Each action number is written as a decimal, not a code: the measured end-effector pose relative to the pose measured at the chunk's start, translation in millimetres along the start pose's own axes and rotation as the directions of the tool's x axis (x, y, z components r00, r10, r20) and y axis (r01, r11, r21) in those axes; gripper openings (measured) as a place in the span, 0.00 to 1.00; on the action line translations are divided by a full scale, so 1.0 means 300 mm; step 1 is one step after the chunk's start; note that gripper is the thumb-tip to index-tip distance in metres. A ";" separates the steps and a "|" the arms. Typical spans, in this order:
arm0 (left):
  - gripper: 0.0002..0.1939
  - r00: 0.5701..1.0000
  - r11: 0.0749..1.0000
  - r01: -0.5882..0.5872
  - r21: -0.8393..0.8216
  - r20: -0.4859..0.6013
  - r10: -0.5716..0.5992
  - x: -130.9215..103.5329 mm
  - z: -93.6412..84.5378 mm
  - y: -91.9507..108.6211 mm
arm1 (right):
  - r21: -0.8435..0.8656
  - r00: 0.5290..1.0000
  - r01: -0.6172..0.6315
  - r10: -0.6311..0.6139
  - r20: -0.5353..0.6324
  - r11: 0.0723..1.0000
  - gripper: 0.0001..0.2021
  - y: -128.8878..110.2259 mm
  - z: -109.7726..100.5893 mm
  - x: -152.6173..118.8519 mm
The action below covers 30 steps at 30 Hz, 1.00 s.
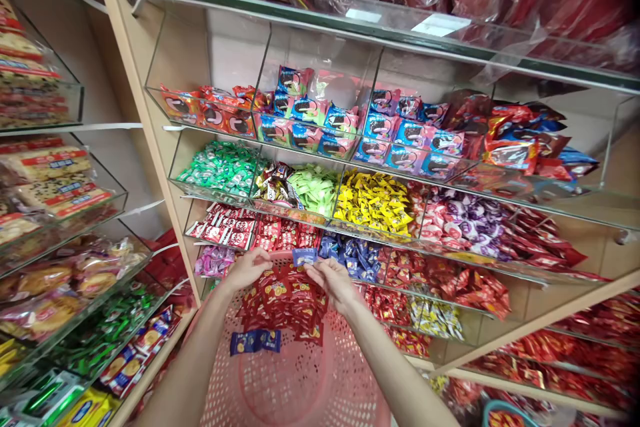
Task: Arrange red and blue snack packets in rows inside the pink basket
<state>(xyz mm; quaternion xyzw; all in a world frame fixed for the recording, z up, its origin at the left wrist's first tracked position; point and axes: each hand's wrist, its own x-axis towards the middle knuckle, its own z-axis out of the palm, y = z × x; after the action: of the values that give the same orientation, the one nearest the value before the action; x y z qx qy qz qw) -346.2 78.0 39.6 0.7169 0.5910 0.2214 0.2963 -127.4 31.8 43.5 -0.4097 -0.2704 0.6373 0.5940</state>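
A small blue packet (305,257), pinched at the basket's far rim
The right hand (336,285) is drawn narrow, thumb and fingertips closed on the near edge of the packet, above the pile of red packets (280,300) and in front of the shelf compartment of blue packets (353,257); the left hand (249,269) has its fingers drawn together by the rim of the pink basket (357,373), though whether they grip it I cannot tell. A light pinch on the sealed edge should spare the filling, and a steady rim would help keep the loose pile from sliding. Lowering the packet beside the joined dark-blue packets (255,341), rather than onto the red heap, would keep the kinds apart; knuckles are best kept off the shelf's clear front.
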 end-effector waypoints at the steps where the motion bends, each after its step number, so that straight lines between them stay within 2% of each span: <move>1: 0.17 0.997 0.995 -0.055 -0.085 0.047 0.059 -0.007 -0.013 0.003 | 0.015 1.000 -0.010 0.009 0.015 1.000 0.14 0.020 0.025 0.007; 3: 0.18 0.979 0.963 -0.141 -0.231 0.114 0.171 -0.021 -0.037 0.008 | 0.023 0.999 -0.027 0.026 0.037 0.999 0.15 0.058 0.067 0.015; 6: 0.20 0.967 0.935 -0.152 -0.321 0.147 0.208 -0.033 -0.052 0.009 | 0.013 0.998 -0.045 0.044 0.052 0.999 0.15 0.107 0.108 0.019; 12: 0.17 0.973 0.964 -0.146 -0.222 0.143 0.181 -0.017 -0.037 -0.024 | -0.012 0.995 -0.064 0.065 0.072 0.998 0.16 0.155 0.114 0.025; 21: 0.17 0.969 0.963 -0.138 -0.229 0.170 0.180 -0.025 -0.042 -0.020 | -0.216 0.986 -0.063 0.095 0.138 0.974 0.16 0.118 0.076 0.033; 23: 0.17 0.968 0.959 -0.144 -0.242 0.168 0.188 -0.028 -0.047 -0.018 | -0.309 0.985 -0.003 0.056 0.163 0.951 0.16 0.121 0.073 0.033; 24: 0.17 0.967 0.958 -0.146 -0.247 0.170 0.191 -0.030 -0.049 -0.017 | -0.375 0.984 0.065 0.002 0.177 0.925 0.16 0.122 0.071 0.030; 26: 0.16 0.965 0.956 -0.143 -0.257 0.180 0.193 -0.034 -0.055 -0.014 | -0.537 0.957 0.275 -0.174 0.231 0.797 0.18 0.117 0.069 0.017; 27: 0.16 0.963 0.955 -0.141 -0.261 0.186 0.193 -0.036 -0.057 -0.013 | -0.618 0.917 0.397 -0.275 0.288 0.679 0.20 0.111 0.069 0.008; 29: 0.16 0.960 0.955 -0.142 -0.259 0.199 0.197 -0.038 -0.060 -0.011 | -0.721 0.793 0.595 -0.408 0.453 0.355 0.24 0.097 0.075 -0.013; 30: 0.16 0.959 0.957 -0.143 -0.253 0.202 0.197 -0.038 -0.061 -0.010 | -0.732 0.730 0.654 -0.416 0.543 0.192 0.26 0.090 0.081 -0.022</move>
<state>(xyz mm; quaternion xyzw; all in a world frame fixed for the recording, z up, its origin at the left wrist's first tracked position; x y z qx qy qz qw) -362.9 70.3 51.1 0.7455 0.4589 0.2319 0.4241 -162.7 24.9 34.9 -0.4621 -0.7548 0.1812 0.4289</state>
